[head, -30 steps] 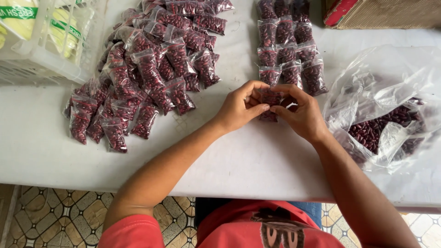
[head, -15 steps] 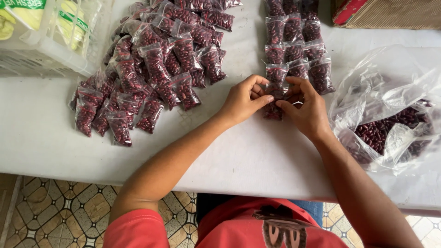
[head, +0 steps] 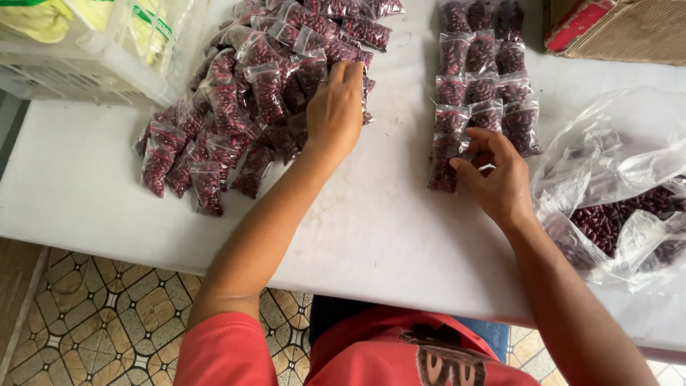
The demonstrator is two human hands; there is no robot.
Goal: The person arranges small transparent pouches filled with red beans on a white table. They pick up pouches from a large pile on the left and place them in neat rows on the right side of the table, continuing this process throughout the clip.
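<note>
A heap of small clear packets of dark red beans (head: 243,107) lies on the white table (head: 379,229) at the left. My left hand (head: 334,107) rests palm down on the heap's right edge, fingers over a packet; whether it grips one is hidden. To the right, more bean packets stand in neat rows (head: 482,78). My right hand (head: 493,171) touches the nearest packet (head: 444,161) at the front of the left row, fingertips pressing its edge. A big clear bag of loose red beans (head: 614,207) lies at the far right.
A white plastic crate (head: 86,64) with yellow-green packages stands at the back left. A cardboard box (head: 622,28) with a red item sits at the back right. The table's front edge runs above a patterned tile floor (head: 114,314).
Both hands were together at one packet by the rows. Now my left hand has moved left onto the heap, and my right hand stays at the row's front packet.
</note>
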